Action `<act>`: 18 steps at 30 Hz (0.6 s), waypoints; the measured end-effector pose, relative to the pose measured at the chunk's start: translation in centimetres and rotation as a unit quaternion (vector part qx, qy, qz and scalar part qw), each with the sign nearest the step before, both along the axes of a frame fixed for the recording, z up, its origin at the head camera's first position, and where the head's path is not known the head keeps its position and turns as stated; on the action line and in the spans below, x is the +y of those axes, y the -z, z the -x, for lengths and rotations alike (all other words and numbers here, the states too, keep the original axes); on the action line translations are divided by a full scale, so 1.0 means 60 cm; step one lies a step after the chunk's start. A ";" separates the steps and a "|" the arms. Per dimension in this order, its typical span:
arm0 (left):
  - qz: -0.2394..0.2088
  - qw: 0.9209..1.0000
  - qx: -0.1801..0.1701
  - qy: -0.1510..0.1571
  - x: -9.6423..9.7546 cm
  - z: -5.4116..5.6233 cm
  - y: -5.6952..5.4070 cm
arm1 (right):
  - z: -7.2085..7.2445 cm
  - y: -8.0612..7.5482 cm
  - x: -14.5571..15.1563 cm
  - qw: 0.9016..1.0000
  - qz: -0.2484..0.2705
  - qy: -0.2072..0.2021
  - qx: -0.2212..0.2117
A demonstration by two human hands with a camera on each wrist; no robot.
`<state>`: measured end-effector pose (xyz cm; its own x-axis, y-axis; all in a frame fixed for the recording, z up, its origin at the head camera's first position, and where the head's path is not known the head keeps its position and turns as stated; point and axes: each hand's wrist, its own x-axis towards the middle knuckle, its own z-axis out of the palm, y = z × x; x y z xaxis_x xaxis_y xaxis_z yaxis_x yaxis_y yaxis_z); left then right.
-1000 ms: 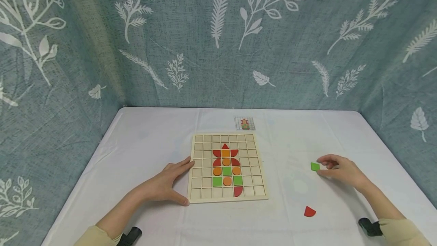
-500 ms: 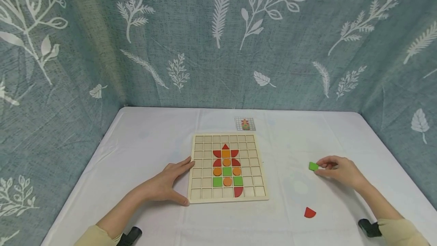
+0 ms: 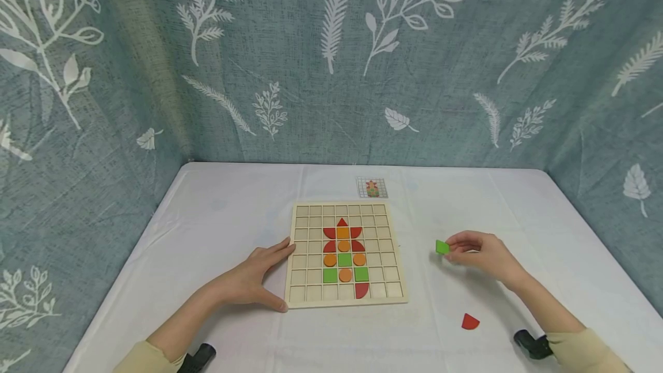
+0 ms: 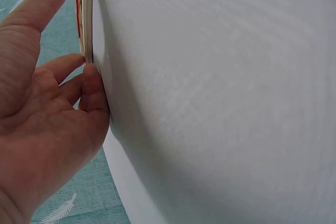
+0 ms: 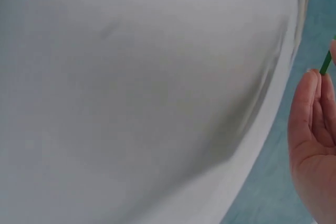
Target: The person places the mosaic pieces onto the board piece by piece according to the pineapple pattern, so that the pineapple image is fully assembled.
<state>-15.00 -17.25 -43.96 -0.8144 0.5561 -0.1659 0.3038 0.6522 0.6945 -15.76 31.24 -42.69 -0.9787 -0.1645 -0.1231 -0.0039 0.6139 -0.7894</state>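
My right hand pinches a green square tile between thumb and fingertips, above the cloth to the right of the wooden grid board. In the right wrist view only a thin edge of the green tile shows at the fingertips. My left hand rests spread against the board's left side, thumb at the near corner and fingertips higher up. The left wrist view has the board's edge side-on against that hand. Red, orange and green pieces fill a figure in the board's middle, with a red quarter-circle lowest.
One loose red quarter-circle tile lies on the white cloth, nearer than the right hand. Behind the board lies a small picture card with a coloured figure on a grid. A patterned blue-green curtain hangs beyond the table.
My right hand has lifted the green tile and carried it left toward the board, its shadow now apart below. The left hand and the board stay put.
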 end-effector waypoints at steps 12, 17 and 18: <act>0.004 1.000 -0.009 -0.006 0.002 0.000 -0.006 | 0.002 -0.011 -0.112 0.996 0.058 -0.068 -0.009; 0.005 1.000 -0.009 -0.005 0.002 0.000 -0.006 | 0.004 -0.007 -0.162 0.991 0.061 -0.115 -0.008; 0.005 1.000 -0.009 -0.004 0.002 0.000 -0.005 | 0.004 -0.006 -0.172 0.990 0.059 -0.125 -0.008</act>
<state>-15.00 -17.12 -43.64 -0.8158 0.5473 -0.1869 0.2856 0.6623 0.6927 -16.01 20.91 -42.35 -0.9038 -0.4151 -0.1043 -0.1306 0.4993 -0.8565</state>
